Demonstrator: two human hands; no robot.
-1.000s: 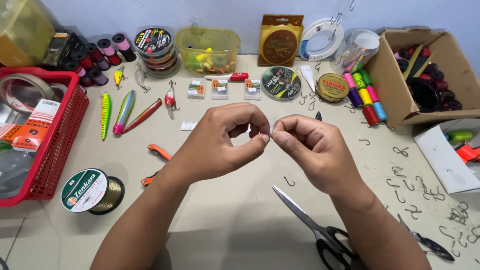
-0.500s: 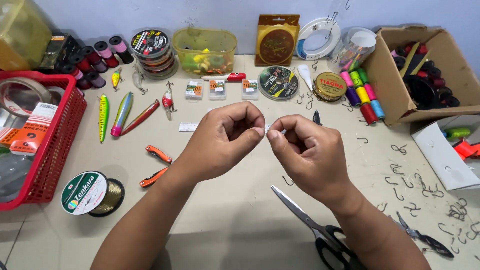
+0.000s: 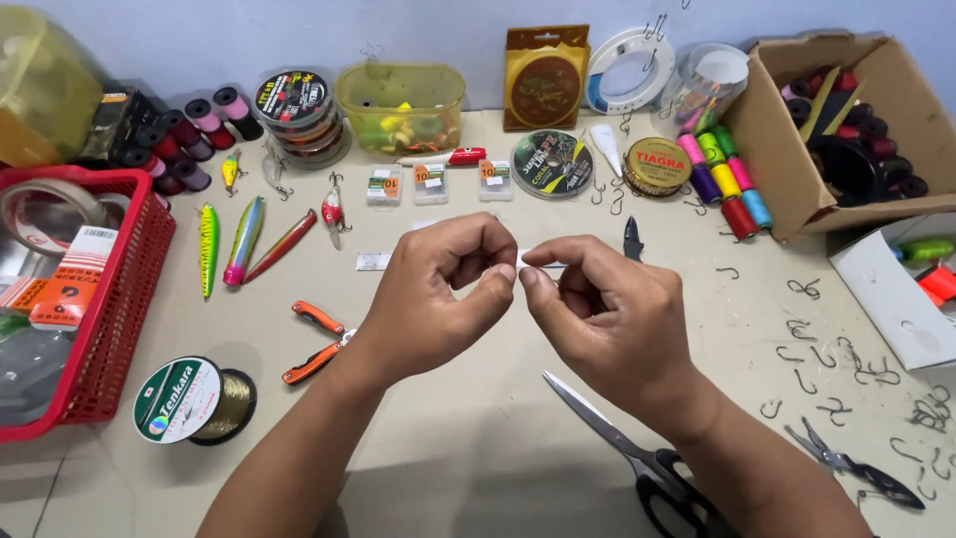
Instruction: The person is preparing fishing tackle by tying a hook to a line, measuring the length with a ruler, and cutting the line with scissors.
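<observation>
The person's left hand [image 3: 433, 294] and right hand [image 3: 607, 319] are meeting above the middle of the pale beige tabletop [image 3: 478, 438], fingertips almost touching. Each hand is pinching thumb against forefinger on something too fine to resolve, probably thin fishing line or a small hook; the pictures are not showing which. The remaining fingers are curling loosely inward.

Judged from this grip, the pinched item is handling as very light, limp or springy, and slippery, so a fingertip pinch close to its ends is appearing the sensible hold; any hook point would be calling for care.

Around the hands, 6 groups of things are lying:
- near left, a round spool of golden-brown line [image 3: 194, 401];
- left, orange-handled small pliers [image 3: 317, 342] and 3 slim painted fishing lures [image 3: 244, 241];
- far left, a red plastic mesh basket [image 3: 129, 299];
- near right, black-handled steel scissors [image 3: 637, 453];
- right, scattered bare metal hooks [image 3: 827, 354];
- far right, an open brown cardboard box [image 3: 787, 149] beside coloured thread bobbins [image 3: 722, 179].
</observation>
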